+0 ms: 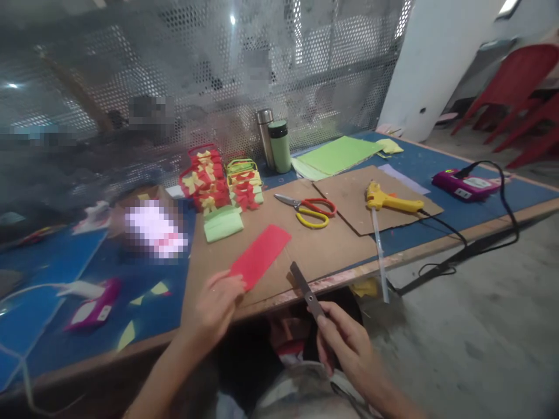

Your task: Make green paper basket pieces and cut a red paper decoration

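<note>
My left hand [222, 304] is closed on the near end of a red rectangle of paper or felt [264, 250], which lies over brown cardboard [345, 256]. In my right hand [343, 340], at the table's front edge, is a dark flat metal strip [305, 288] with a small hole; its far end points up toward the cardboard, apart from the red piece. Beyond the red piece lie scissors [310, 209] with one red and one yellow handle loop. A folded light green piece [223, 223] rests on the cardboard's left side.
Small red baskets [205, 180] and yellow-green ones [244, 183] with bows stand behind, beside two flasks [279, 145]. Right, a yellow glue gun [393, 202] trails a cord to a purple power socket [465, 183]. Green sheets [340, 154] lie at the back; another purple socket [94, 305] sits left.
</note>
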{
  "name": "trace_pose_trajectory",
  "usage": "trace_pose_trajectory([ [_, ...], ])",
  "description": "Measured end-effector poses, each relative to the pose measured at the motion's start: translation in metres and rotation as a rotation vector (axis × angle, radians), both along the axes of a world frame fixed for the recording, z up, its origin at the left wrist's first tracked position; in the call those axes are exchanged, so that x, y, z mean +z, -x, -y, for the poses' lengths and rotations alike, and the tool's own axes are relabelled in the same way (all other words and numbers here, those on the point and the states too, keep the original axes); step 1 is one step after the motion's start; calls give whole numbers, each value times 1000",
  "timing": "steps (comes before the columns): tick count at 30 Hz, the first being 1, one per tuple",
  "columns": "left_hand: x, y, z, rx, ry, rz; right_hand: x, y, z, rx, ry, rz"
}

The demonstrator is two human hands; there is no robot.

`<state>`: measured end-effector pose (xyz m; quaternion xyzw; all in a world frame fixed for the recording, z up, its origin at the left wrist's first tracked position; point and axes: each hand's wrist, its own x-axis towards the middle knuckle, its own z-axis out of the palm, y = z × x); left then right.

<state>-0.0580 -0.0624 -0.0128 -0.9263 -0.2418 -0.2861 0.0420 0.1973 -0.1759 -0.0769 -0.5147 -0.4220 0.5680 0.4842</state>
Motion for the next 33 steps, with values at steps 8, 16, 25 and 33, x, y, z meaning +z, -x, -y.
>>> trace_pose_trajectory([
  [8, 8, 73, -19, 264, 265, -26, -1, -11, 1, -94, -80, 67],
  [16, 11, 12, -5, 216, 89, 31, 4, -16, -4, -178, -146, 219],
  [25, -6, -27, -18, 249, 184, -37, -10, -28, -1, -199, -213, 333],
  [33, -18, -23, -14, 250, 190, 14, 7, -38, -7, -237, -321, 387],
])
